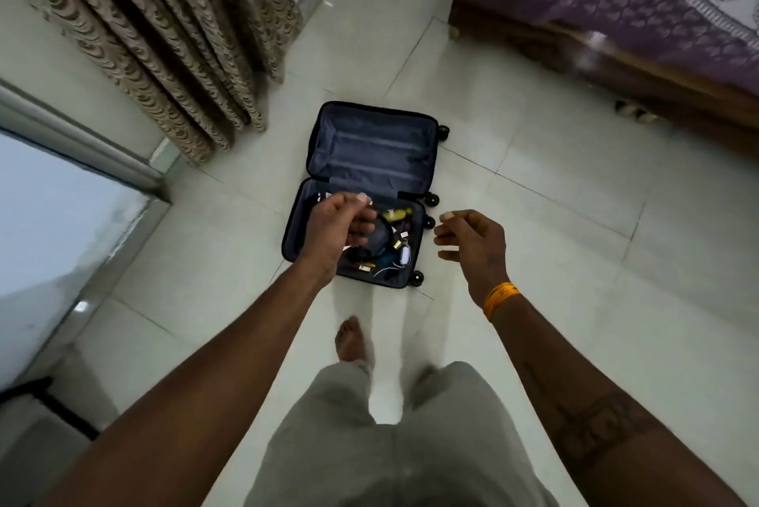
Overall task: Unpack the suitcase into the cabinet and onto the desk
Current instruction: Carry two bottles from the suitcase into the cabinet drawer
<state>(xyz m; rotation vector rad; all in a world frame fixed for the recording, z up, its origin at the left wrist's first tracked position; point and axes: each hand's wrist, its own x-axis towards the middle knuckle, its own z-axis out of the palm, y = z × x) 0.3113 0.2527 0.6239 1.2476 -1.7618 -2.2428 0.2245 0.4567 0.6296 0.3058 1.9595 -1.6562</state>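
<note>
The suitcase is lying opened flat on the floor, presumably so both halves are being kept reachable. Small items are being left in its nearer half; the farther half is empty. Above it, the left hand and right hand are being held apart, fingers loosely curled, nothing clearly gripped.

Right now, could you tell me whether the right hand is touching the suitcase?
Apart: the head view shows the right hand hanging open beside the suitcase, pale floor visible between them.
</note>
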